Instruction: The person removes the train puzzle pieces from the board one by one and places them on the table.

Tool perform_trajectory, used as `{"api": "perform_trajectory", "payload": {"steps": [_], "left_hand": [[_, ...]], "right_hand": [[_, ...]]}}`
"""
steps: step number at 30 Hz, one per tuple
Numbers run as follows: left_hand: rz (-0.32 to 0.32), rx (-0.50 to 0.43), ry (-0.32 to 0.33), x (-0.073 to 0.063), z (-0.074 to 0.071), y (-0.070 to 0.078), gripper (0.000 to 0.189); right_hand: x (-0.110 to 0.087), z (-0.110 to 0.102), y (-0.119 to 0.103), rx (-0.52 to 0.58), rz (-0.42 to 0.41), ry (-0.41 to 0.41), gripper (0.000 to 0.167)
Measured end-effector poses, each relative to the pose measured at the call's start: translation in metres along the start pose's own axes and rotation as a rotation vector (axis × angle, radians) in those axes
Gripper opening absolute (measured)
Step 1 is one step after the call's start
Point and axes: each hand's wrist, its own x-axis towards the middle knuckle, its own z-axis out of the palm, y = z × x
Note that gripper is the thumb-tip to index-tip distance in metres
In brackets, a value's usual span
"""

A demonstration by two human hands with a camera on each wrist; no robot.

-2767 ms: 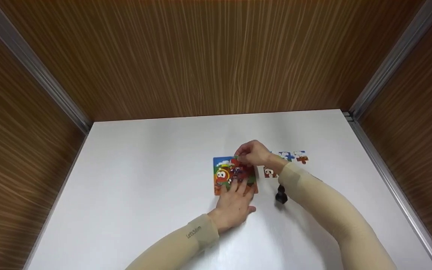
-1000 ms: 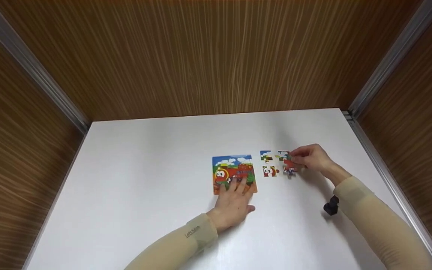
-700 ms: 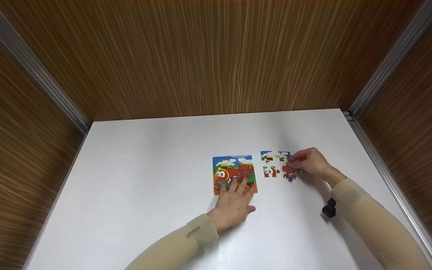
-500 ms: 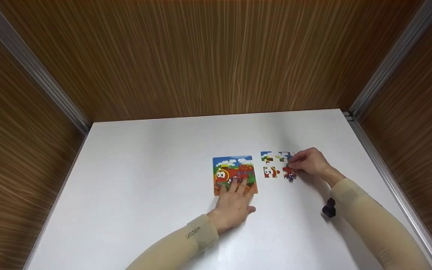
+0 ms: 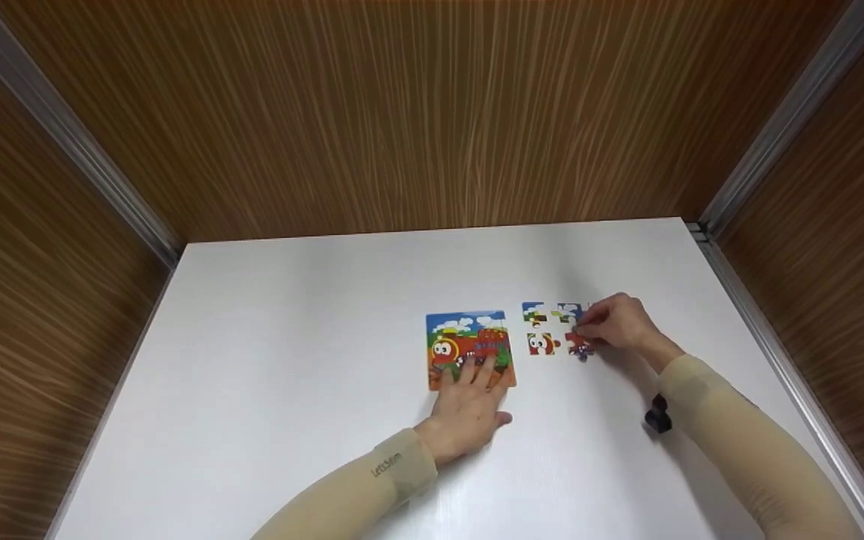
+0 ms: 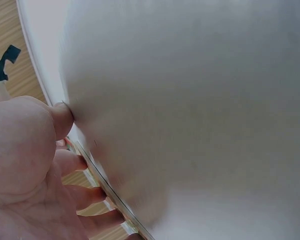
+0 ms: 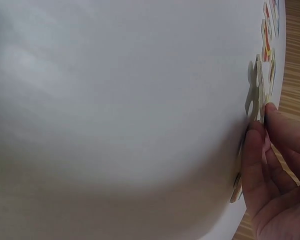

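A puzzle board (image 5: 443,330) with a cartoon train picture lies on the white table. My left hand (image 5: 468,412) rests on its lower part, fingers spread and straight. In the left wrist view, the fingertips (image 6: 92,196) lie over the board's edge. To the right, my right hand (image 5: 622,322) pinches a red jigsaw piece (image 5: 579,345) between thumb and fingers. The right wrist view shows this jigsaw piece (image 7: 260,90) slightly tilted, its shadow on the table beside it. My fingers hide part of it.
Left of the held piece lies a jigsaw piece with an eyed face (image 5: 541,344). Behind are two sky pieces, one at left (image 5: 533,312) and one nearer my hand (image 5: 569,310). Another piece is partly hidden behind the right hand. Wood-grain walls (image 5: 432,112) surround the table.
My right hand has moved from above the board to the right with the red piece, then lowered it beside the eyed-face piece. The left hand has stayed on the board.
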Motion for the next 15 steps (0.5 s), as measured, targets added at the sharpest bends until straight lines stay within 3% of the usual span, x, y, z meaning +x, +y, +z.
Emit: {"api": "perform_trajectory", "payload": {"steps": [15], "left_hand": [[0.01,0.02,0.021,0.0,0.0002,-0.0005,0.072]], "right_hand": [[-0.0017,0.0018,-0.0064,-0.077,-0.044,0.003,0.014]]}}
